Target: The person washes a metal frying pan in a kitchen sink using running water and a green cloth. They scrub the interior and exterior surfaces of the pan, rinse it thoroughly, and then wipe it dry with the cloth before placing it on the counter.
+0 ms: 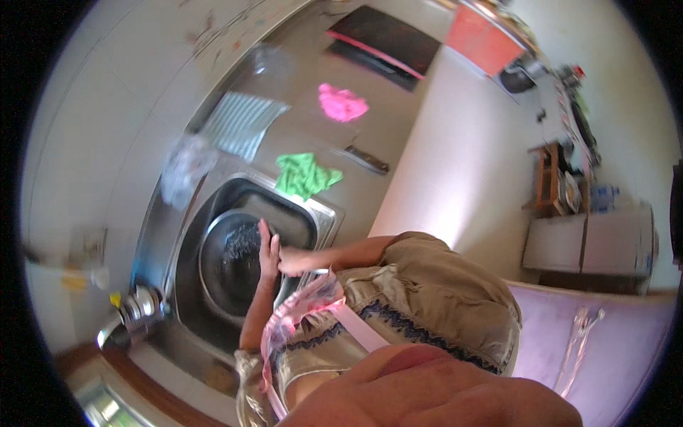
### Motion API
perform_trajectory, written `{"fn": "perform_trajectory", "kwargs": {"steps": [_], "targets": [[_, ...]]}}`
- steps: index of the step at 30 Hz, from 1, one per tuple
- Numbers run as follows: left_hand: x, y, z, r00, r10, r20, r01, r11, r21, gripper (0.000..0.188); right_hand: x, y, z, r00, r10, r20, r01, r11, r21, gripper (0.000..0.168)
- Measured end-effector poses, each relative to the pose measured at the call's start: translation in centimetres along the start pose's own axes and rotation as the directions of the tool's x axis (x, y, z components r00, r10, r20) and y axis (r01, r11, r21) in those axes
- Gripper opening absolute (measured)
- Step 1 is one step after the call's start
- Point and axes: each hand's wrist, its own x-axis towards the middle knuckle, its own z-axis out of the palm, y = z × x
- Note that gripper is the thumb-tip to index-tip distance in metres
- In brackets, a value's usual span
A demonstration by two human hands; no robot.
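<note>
Over the sink, my two hands touch each other. My left hand points upward with its fingers apart, holding no object. Against its side rests my right hand, whose fingers are partly hidden and blurred. Under and beside them, a round metal basin stands in the stainless steel sink, with what looks like splashing water in it. A green cloth lies on the sink's far rim. Beyond it on the counter are a knife with a dark handle and a bright pink cloth.
A striped sheet or cloth and a crumpled clear plastic bag lie along the wall side. A black stovetop with a red edge stands at the counter's far end. Several small items crowd the sink's left corner.
</note>
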Motion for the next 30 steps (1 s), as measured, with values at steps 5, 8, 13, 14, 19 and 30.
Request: {"fn": "perform_trajectory", "kwargs": {"steps": [5, 8, 13, 14, 19, 30], "targets": [[-2.9, 3.2, -5.5, 0.976, -0.102, 0.193, 0.053, 0.968, 0.244, 0.062, -0.9, -0.2, 0.1, 0.976, -0.196, -0.094, 0.176, 0.967, -0.186, 0.024], [-5.9, 3.4, -6.2, 0.968, -0.244, 0.064, 0.154, 0.773, 0.615, 0.070, -0.8, 0.7, -0.5, 0.996, -0.046, -0.071, 0.037, 0.991, -0.131, 0.030], [-8.7, 2.8, -9.1, 0.928, -0.333, -0.166, 0.317, 0.475, 0.821, 0.086, -3.3, -1.5, -1.3, 0.996, 0.066, 0.061, -0.079, 0.964, 0.255, 0.019], [-8.3, 2.6, -9.9, 0.912, -0.355, -0.206, 0.350, 0.411, 0.842, 0.087, -3.4, -1.6, -1.4, 0.996, 0.064, 0.055, -0.078, 0.951, 0.299, 0.018], [-6.2, -1.2, -9.2, 0.873, -0.166, -0.458, 0.485, 0.394, 0.781, 0.085, -5.1, -2.5, -1.5, 0.998, 0.060, 0.032, -0.065, 0.975, 0.211, 0.019], [0.5, 0.9, -3.2, 0.984, 0.140, -0.107, -0.030, 0.730, 0.682, 0.078, -4.9, -1.1, -2.4, 0.997, -0.026, 0.067, 0.017, 0.992, 0.129, 0.032]]}}
